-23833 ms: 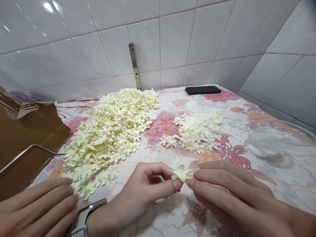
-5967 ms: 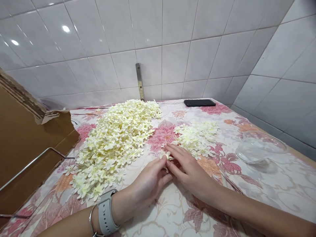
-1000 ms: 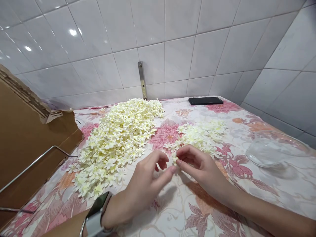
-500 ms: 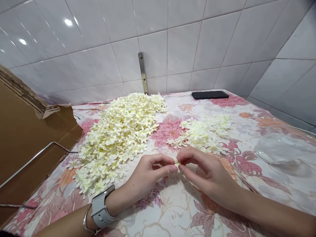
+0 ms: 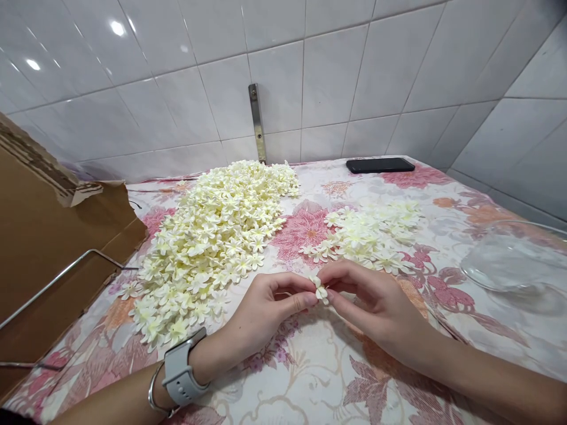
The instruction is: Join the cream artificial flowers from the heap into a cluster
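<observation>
A small cream-white artificial flower [image 5: 321, 290] is pinched between my two hands, just above the tablecloth. My left hand [image 5: 277, 307], with a watch and a bracelet at its wrist, grips the flower's left side between thumb and forefinger. From the other side, the thumb and forefinger of my right hand [image 5: 374, 301] close on it too. A large heap of similar flowers [image 5: 221, 224] lies to the left, beyond my left hand. Past my right hand is a smaller, flatter pile of flowers [image 5: 372, 233]. The flower's underside is hidden by my fingers.
A floral tablecloth [image 5: 283, 386] covers the table. At the left stands a torn cardboard box [image 5: 66, 254] with a bent metal wire [image 5: 57, 277]. A clear bowl [image 5: 509, 265] sits at the right. A black phone [image 5: 380, 165] lies near the tiled wall [image 5: 332, 77].
One second ago my left hand was apart from the flower, which my right hand held. Now both hands pinch it. The view has shifted slightly. The smaller pile looks unchanged.
</observation>
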`<state>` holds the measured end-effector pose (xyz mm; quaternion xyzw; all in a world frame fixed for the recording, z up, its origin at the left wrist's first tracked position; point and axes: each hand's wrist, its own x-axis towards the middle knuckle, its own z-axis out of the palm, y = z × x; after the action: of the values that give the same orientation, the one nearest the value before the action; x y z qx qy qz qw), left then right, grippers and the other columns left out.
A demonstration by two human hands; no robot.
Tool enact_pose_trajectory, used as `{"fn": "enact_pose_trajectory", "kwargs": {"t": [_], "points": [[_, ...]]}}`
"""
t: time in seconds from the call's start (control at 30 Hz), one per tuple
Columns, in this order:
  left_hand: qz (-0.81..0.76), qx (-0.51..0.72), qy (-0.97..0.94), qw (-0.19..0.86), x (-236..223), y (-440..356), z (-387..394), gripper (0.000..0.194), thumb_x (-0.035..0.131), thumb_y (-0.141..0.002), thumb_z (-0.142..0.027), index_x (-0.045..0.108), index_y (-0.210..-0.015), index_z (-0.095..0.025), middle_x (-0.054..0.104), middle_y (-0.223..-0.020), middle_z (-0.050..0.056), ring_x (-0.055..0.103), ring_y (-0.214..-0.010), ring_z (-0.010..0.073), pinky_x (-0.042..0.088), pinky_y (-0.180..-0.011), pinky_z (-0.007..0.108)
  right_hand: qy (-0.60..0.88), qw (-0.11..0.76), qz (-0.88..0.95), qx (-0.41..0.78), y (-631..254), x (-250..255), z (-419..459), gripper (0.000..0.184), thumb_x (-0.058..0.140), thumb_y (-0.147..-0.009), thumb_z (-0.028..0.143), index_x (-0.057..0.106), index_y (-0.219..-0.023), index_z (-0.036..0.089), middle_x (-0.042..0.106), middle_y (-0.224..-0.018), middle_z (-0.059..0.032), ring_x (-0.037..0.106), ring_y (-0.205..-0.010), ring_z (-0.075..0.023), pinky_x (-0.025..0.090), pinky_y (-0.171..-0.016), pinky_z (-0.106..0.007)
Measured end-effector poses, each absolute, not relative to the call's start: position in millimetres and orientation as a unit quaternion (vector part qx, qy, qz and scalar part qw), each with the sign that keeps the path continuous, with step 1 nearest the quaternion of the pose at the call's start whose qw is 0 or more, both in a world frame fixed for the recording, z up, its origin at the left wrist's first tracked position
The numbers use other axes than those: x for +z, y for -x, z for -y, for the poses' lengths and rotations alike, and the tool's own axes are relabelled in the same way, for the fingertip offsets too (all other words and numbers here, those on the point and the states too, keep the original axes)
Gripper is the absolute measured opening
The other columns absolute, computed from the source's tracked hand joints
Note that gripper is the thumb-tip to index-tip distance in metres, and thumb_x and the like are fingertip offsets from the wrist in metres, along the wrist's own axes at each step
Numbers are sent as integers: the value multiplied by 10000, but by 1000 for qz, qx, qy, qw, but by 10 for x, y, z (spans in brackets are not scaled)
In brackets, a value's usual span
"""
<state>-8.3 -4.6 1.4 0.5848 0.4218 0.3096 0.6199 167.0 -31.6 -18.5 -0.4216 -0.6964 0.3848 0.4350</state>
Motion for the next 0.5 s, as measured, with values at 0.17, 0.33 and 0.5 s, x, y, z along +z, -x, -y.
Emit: {"fn": "enact_pose_trajectory", "kwargs": {"t": [0.17, 0.33, 0.5], "points": [[-405, 307, -571, 645, 3, 82, 64, 47, 715, -689, -188, 697, -723, -161, 671, -727, 7, 598, -696, 142, 456, -662, 237, 419, 438, 700, 378, -1661, -176, 315, 111, 476, -854, 158, 574, -858, 211, 621, -835, -30, 608, -794, -169, 499, -700, -283], [-407, 309, -555, 656, 11, 86, 84, 114, 745, -674, -242, 682, -725, -162, 652, -713, 1, 592, -685, 134, 452, -652, 227, 420, 442, 713, 347, -1652, -172, 322, 66, 519, -841, 180, 577, -837, 210, 622, -799, -28, 604, -760, -169, 500, -684, -287], [-418, 312, -549, 653, 4, 89, 65, 138, 659, -760, -282, 735, -770, -167, 662, -695, 18, 570, -662, 129, 436, -631, 217, 460, 448, 678, 357, -1661, -173, 308, 62, 596, -815, 268, 609, -831, 209, 642, -806, -35, 612, -757, -186, 506, -689, -313]]}}
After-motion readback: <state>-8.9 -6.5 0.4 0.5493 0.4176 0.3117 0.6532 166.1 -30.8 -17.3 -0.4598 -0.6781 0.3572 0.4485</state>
